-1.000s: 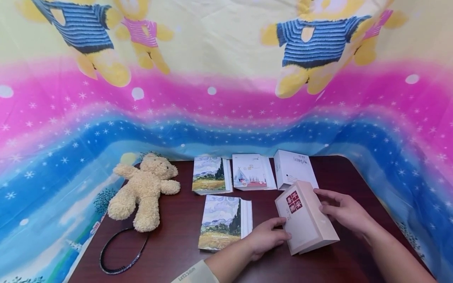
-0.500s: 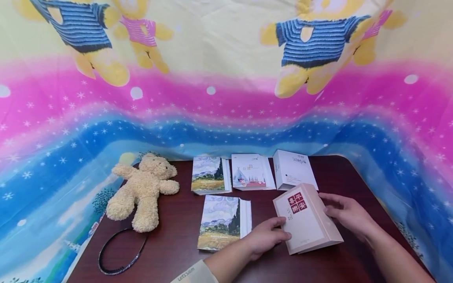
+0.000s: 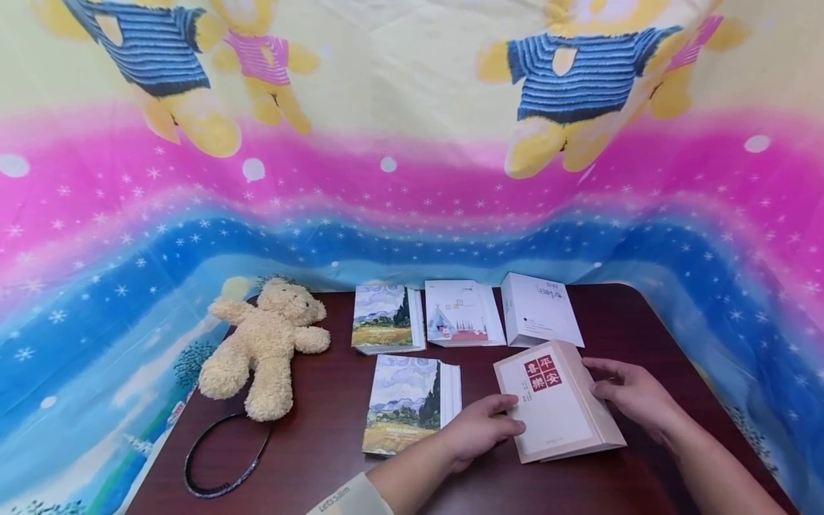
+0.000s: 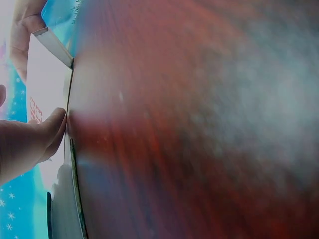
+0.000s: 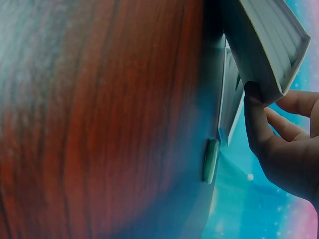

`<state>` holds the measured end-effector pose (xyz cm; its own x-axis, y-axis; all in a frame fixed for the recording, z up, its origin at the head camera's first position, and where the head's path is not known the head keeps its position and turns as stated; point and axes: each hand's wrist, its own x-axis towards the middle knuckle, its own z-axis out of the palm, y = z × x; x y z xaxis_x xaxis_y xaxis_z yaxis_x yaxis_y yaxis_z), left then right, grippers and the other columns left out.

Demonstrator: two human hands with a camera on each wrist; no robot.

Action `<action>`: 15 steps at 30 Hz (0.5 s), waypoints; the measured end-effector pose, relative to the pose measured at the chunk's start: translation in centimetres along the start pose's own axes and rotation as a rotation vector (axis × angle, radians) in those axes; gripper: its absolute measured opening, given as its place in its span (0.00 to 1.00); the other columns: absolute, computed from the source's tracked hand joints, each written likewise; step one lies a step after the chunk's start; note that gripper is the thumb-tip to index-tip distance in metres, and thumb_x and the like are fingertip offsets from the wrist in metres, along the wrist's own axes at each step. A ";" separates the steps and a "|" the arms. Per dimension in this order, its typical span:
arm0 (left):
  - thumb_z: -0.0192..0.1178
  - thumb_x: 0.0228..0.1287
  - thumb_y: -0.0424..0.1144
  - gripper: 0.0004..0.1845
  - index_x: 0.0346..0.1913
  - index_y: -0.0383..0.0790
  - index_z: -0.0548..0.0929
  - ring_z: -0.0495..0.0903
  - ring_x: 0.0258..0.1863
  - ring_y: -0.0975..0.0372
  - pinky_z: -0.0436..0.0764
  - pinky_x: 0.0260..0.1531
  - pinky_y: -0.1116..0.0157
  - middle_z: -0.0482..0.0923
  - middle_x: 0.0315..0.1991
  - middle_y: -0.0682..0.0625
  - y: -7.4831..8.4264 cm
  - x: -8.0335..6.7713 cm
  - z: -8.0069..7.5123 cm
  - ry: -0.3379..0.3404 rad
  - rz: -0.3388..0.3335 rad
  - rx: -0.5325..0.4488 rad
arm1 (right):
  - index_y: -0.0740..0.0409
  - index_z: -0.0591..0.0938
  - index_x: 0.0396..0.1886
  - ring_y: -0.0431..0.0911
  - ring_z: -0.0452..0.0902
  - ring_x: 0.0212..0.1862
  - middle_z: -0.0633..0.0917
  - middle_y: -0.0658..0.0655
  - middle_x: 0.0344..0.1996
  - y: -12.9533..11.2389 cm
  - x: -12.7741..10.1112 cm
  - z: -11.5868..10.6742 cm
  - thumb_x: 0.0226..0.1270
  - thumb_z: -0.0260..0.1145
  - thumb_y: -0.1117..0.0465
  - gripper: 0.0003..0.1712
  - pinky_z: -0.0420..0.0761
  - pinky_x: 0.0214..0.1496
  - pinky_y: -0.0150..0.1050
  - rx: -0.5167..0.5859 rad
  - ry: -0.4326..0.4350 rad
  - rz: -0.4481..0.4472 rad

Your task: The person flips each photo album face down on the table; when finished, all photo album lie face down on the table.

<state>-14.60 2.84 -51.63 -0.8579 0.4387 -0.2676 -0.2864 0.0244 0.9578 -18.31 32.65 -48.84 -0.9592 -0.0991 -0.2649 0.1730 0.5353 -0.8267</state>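
A pale pink book (image 3: 555,408) with red characters on its cover lies tilted on the dark wooden table (image 3: 322,436), its right side raised a little. My left hand (image 3: 511,418) pinches its left edge, thumb on the cover. My right hand (image 3: 595,379) holds its right side, fingers curled around the thick page block. In the left wrist view my left hand (image 4: 30,144) presses the book's (image 4: 47,84) edge against the table (image 4: 199,124). In the right wrist view the right hand's thumb (image 5: 256,119) sits under the lifted book (image 5: 269,45).
A beige teddy bear (image 3: 264,347) and a black hoop (image 3: 222,458) lie at the left. A landscape-cover photo album (image 3: 405,404) is beside my left hand. Behind are a second one (image 3: 383,325), a white tent-picture album (image 3: 460,322) and a white box (image 3: 537,318). Printed cloth (image 3: 412,179) surrounds the table.
The pink book has tipped lower toward the table and turned slightly. My right hand moved down with its right side; the left hand stayed at the left edge.
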 end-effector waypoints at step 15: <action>0.69 0.64 0.37 0.26 0.65 0.36 0.80 0.79 0.56 0.58 0.79 0.58 0.57 0.79 0.64 0.41 0.1 -0.4 -1.4 0.047 0.017 0.083 | 0.71 0.67 0.75 0.53 0.81 0.48 0.79 0.73 0.59 0.6 1.0 1.1 0.70 0.69 0.60 0.39 0.86 0.43 0.44 -0.053 -0.002 0.034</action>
<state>-14.90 1.42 -51.60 -0.8817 0.3975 -0.2543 -0.2372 0.0925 0.9670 -18.97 31.97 -50.16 -0.9526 -0.0816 -0.2931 0.1931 0.5822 -0.7898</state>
